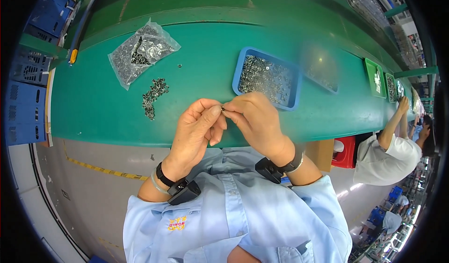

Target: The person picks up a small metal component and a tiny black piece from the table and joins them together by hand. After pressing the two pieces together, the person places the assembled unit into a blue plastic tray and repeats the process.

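Observation:
My left hand [199,121] and my right hand [256,121] meet over the near edge of the green table. Pinched between both sets of fingertips is a small dark metal part [222,108], too tiny to make out in detail. Just beyond my right hand stands a blue tray [237,65] with many small shiny metal parts [262,76] in it. To the left of my hands lies a loose pile of small dark metal parts [153,98]. Behind that pile rests a clear plastic bag [140,52] full of similar parts. One single part [179,65] lies apart, near the bag.
Blue crates [25,108] are stacked at the far left. A yellow-handled cutter [73,56] is by the table's left end. Farther right is a green tray [375,78], and a co-worker [388,155] sits at the table. A red stool [344,151] and a cardboard box [321,154] stand below.

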The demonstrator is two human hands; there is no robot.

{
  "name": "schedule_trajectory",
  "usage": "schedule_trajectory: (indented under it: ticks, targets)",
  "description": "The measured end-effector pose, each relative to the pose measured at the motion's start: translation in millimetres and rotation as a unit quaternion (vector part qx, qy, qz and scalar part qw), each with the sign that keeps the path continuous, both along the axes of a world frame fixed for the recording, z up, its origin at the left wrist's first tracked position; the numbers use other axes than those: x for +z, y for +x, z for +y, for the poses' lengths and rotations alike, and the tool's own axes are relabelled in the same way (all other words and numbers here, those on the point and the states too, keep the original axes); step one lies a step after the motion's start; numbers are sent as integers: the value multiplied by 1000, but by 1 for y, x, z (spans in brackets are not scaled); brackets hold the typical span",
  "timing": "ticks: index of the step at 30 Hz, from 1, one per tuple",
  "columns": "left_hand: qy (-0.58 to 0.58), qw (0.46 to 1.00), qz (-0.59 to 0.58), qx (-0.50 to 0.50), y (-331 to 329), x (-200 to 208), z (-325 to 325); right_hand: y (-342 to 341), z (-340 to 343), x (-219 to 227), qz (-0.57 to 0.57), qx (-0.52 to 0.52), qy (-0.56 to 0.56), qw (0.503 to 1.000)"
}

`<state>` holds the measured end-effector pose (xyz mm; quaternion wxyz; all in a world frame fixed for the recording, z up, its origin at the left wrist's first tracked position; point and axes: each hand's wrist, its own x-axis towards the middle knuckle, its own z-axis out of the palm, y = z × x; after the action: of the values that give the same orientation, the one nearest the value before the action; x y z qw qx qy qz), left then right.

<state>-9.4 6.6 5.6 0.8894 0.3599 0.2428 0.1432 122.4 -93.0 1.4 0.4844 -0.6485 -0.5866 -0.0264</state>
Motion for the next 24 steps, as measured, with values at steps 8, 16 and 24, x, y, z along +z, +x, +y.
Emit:
schedule_trajectory:
  ticks: [8, 16, 24]
  targets:
    - [12, 999, -8, -39, 3, 1, 1, 4, -8, 2, 38, 23, -17, 999]
    - [-75, 990, -108, -57, 5, -8, -4, -6, -15, 4, 106, 16, 8, 994]
    - [-82, 989, -118, -41, 8, -17, -10, -5, -18, 0, 109, 21, 14, 994]
